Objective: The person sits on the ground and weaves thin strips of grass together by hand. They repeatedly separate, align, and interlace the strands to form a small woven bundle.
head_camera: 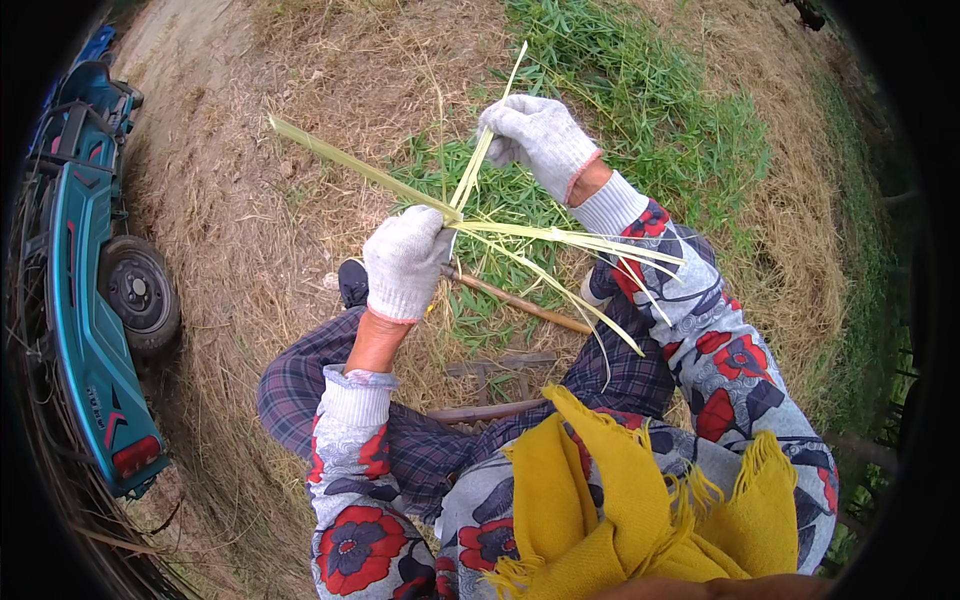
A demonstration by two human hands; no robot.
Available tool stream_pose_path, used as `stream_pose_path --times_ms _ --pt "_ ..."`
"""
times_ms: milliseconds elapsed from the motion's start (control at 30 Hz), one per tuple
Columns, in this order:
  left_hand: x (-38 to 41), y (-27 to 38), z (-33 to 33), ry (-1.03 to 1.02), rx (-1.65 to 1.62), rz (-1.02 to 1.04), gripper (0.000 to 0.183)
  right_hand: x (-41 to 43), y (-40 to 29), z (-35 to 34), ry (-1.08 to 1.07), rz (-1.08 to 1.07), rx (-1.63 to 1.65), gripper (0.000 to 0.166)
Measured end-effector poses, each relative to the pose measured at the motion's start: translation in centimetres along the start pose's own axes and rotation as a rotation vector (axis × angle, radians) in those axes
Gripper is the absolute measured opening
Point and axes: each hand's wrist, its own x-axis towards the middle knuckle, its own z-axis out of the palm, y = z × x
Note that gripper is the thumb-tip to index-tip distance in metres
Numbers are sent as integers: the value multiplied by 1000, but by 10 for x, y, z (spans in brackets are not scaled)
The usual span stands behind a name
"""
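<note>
In front of me my left hand (409, 262), in a pale knitted glove, grips a flat, pale green stalk (352, 169) near its end. From that grip several thin split strips (559, 236) fan out to the right and towards my lap. Farther out and to the right, my right hand (536, 142), gloved alike, pinches other strips (472, 172) that run from the left hand up past its fingers. Whether all strips belong to one stalk cannot be seen. Below them lies a round wooden stick or handle (521, 301), its far end partly hidden by the left hand.
Leafy green cuttings (660, 112) lie over the dry grass (337, 75) beyond my right hand. A teal vehicle (94, 337) with a black wheel (139, 292) stands at the left. A yellow fringed scarf (622, 495) hangs over my lap. A wooden frame (487, 411) sits between my legs.
</note>
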Motion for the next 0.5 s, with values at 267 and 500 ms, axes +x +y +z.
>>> stream_pose_path --times_ms 267,500 --pt "-3 0 2 60 -26 91 28 5 9 -4 -21 39 90 17" --pt "-2 5 4 -16 -156 -50 22 7 8 -4 -23 68 115 16"
